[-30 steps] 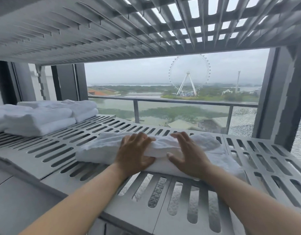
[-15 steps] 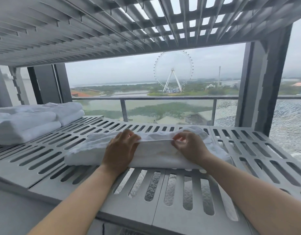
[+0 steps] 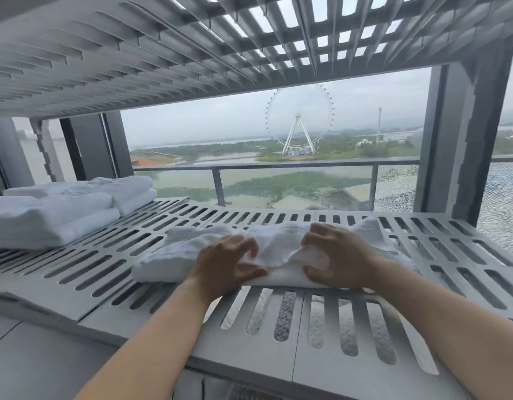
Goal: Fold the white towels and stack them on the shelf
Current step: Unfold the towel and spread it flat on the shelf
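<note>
A rumpled white towel (image 3: 177,249) lies across the middle of the grey slotted shelf (image 3: 84,272). My left hand (image 3: 225,267) rests on its front edge with fingers curled into the cloth. My right hand (image 3: 340,255) pinches a bunched fold of the same towel just to the right. Two piles of folded white towels sit at the shelf's left: a near pile (image 3: 47,217) and a far pile (image 3: 125,189) behind it.
A second slotted shelf (image 3: 162,53) hangs close overhead. A thick grey post (image 3: 466,145) stands at the back right. Behind the shelf is a window with a railing (image 3: 278,168). White fabric shows through the slots below.
Both hands went from lying flat on the towel to gripping it; the cloth between them is now bunched up. The camera view has shifted slightly.
</note>
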